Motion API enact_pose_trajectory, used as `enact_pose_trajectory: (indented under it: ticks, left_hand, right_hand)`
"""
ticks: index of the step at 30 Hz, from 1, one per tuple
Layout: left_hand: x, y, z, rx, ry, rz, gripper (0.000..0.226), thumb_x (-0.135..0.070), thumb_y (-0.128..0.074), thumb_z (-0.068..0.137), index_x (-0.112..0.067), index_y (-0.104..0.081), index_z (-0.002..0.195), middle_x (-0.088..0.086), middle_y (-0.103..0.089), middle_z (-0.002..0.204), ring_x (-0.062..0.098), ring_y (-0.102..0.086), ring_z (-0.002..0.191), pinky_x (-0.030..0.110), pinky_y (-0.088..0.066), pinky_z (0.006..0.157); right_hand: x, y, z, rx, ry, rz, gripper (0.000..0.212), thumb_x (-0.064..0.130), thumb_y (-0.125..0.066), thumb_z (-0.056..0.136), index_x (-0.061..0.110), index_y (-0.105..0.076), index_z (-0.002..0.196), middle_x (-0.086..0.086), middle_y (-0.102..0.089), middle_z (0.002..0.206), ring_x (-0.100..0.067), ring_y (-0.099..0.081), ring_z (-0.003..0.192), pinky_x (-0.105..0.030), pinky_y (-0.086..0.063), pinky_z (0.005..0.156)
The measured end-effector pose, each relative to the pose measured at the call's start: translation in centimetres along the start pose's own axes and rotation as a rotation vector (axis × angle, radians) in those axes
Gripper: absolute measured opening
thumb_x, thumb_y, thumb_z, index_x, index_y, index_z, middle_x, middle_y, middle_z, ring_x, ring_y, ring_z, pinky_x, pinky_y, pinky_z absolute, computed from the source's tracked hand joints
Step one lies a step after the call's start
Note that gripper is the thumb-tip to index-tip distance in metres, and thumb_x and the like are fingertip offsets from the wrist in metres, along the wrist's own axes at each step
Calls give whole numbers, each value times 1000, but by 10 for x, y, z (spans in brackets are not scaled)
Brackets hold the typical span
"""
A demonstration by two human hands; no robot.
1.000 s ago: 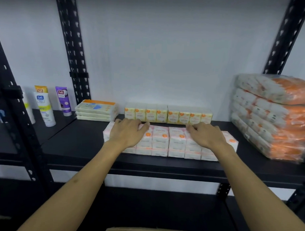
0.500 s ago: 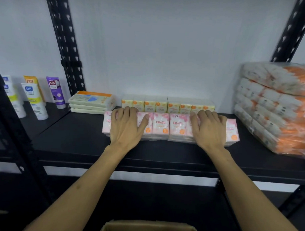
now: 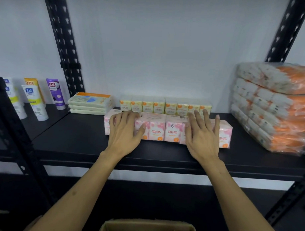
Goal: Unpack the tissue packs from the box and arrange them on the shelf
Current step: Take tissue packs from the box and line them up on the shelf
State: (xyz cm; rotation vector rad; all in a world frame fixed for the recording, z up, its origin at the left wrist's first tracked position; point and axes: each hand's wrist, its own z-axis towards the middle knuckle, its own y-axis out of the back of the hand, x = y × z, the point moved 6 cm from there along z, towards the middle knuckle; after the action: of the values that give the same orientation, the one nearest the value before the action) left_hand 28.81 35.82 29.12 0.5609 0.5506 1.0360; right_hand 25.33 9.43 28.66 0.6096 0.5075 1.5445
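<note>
The black shelf carries everything here. A tall wrapped bundle of orange-and-white packs stands at its right end, a flat stack of pale packs lies at the back toward the left, and a row of yellow tissue packs lines the back edge. Just in front of that row sits the row of pink tissue packs, mid-shelf and short of the front edge.

The step in hand looks like squaring this pink row. To do it well, press evenly at both ends so the row slides back as one piece, parallel to the yellow packs, without buckling at the middle seam.

The left hand lies over the left part of the row, fingers bent over the top edge and thumb on the front face, gripping it. The right hand rests on the right part, fingers straight and spread.

The cardboard box waits below, at least one pack still inside.
</note>
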Motion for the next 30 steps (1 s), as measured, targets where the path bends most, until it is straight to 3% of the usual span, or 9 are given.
enact_pose_trajectory:
  ticks: [6, 8, 11, 15, 20, 24, 30]
  left_hand:
    - [-9, 2, 0, 34, -10, -12, 55, -61, -54, 86, -20, -53, 122, 3, -52, 139, 24, -37, 142, 50, -7, 125]
    - [-16, -1, 0, 96, -70, 11, 67, -69, -53, 86, -22, -48, 133, 5, -46, 151, 25, -29, 149, 51, -5, 126]
    - [-34, -10, 6, 234, -192, 44, 84, -76, -48, 87, -26, -32, 152, 7, -26, 165, 26, -14, 155, 49, -5, 127]
    - [-51, -24, 23, 454, -236, 181, 87, -77, -43, 90, -35, -11, 160, 6, -15, 169, 32, -15, 154, 52, -13, 125]
    - [-54, -22, 45, 538, -187, 142, 77, -67, -51, 93, -34, -28, 158, 2, -34, 163, 29, -34, 147, 47, -32, 116]
    - [-51, -1, 62, 420, -31, -37, 71, -59, -60, 93, -35, -36, 155, -4, -41, 159, 24, -41, 144, 43, -40, 108]
    - [-41, 44, 97, 167, 222, -386, 65, -63, -62, 90, -29, -48, 144, -3, -64, 135, 25, -58, 123, 43, -49, 100]
  right_hand:
    - [2, 17, -1, -76, 20, 76, 57, 55, -38, 101, 21, -54, 144, -8, -28, 166, -29, -19, 155, -52, -2, 124]
    - [2, 12, 0, -32, 16, 68, 59, 60, -38, 99, 24, -56, 142, -7, -37, 162, -28, -25, 152, -54, -4, 122]
    - [1, 4, 1, 17, 17, 43, 58, 61, -33, 99, 23, -65, 128, -1, -63, 138, -23, -50, 132, -53, -26, 110]
    - [-1, 4, 1, -4, 11, 55, 57, 64, -37, 97, 23, -69, 119, 3, -69, 126, -21, -55, 120, -48, -34, 99]
    - [-1, 3, 1, 11, 14, 47, 62, 72, -42, 92, 23, -70, 118, 2, -68, 125, -22, -54, 118, -49, -35, 98]
    - [-3, 1, 0, 18, 15, 54, 61, 72, -42, 93, 24, -69, 119, 2, -67, 127, -21, -54, 119, -49, -35, 99]
    - [-3, 1, 0, 18, 13, 66, 61, 72, -42, 93, 24, -70, 118, 1, -68, 127, -22, -56, 119, -50, -35, 99]
